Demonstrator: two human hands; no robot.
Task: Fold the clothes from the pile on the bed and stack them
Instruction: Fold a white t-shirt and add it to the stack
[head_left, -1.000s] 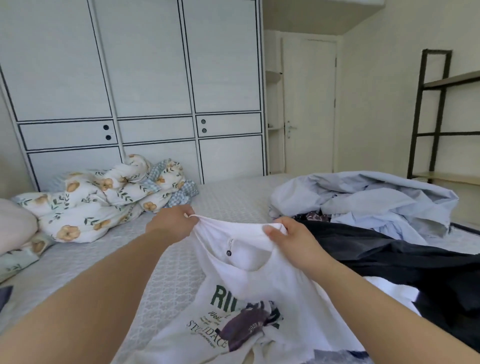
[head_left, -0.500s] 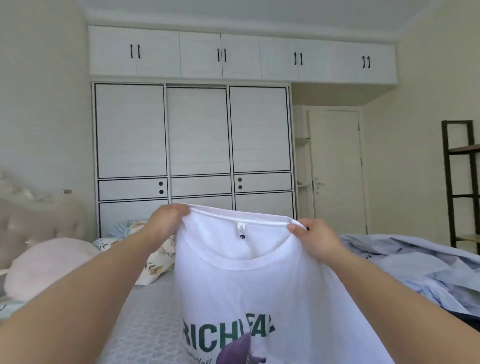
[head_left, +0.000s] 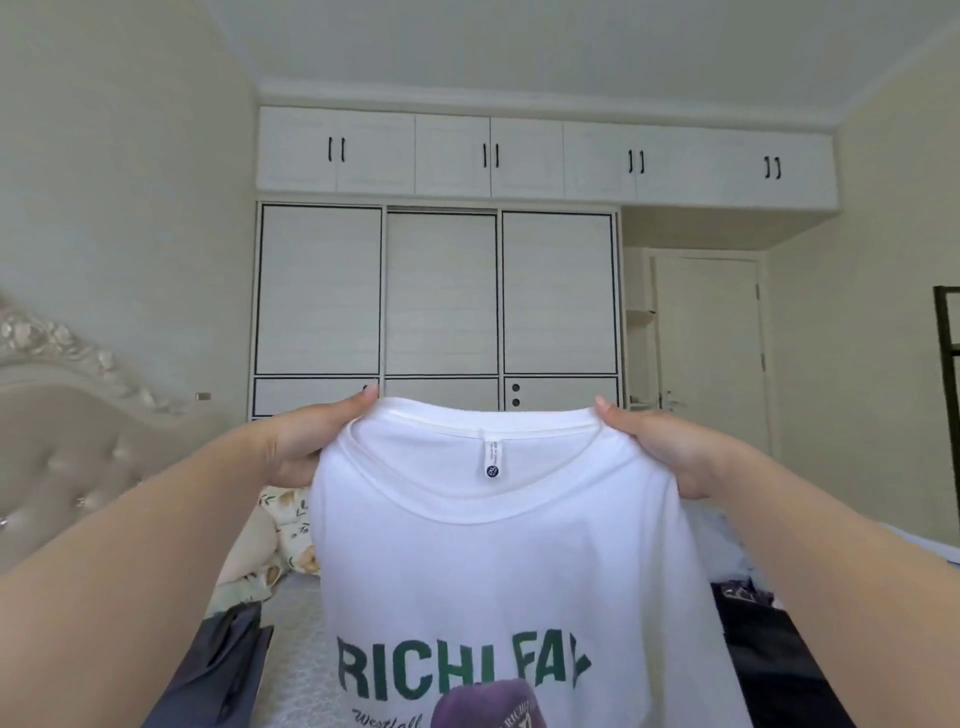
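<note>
I see both hands raised at mid-frame, holding a white shirt (head_left: 498, 545) up by its shoulders. The left hand (head_left: 306, 441) grips the left shoulder seam just beside the collar; its fingers (head_left: 363, 402) curl over the top edge and clamp the fabric. The right hand (head_left: 660, 447) grips the right shoulder the same way, fingers clamped on the top edge. The collar edge runs nearly level between the two hands, pulled taut. A neck label (head_left: 492, 457) hangs inside the collar at centre. The shirt hangs straight down, front print facing me, and its lower edge runs out of the frame bottom. Both side edges hang free of the forearms.

Below the shirt I see the bed (head_left: 296, 670). A dark garment (head_left: 779, 654) lies near right and a grey one (head_left: 218, 670) near left, both beside the hanging shirt. A floral quilt (head_left: 291, 530) lies far left, next to the headboard (head_left: 78, 447). The wardrobe (head_left: 441, 291) stands far behind, well apart from the hands. Open room lies above the collar edge.
</note>
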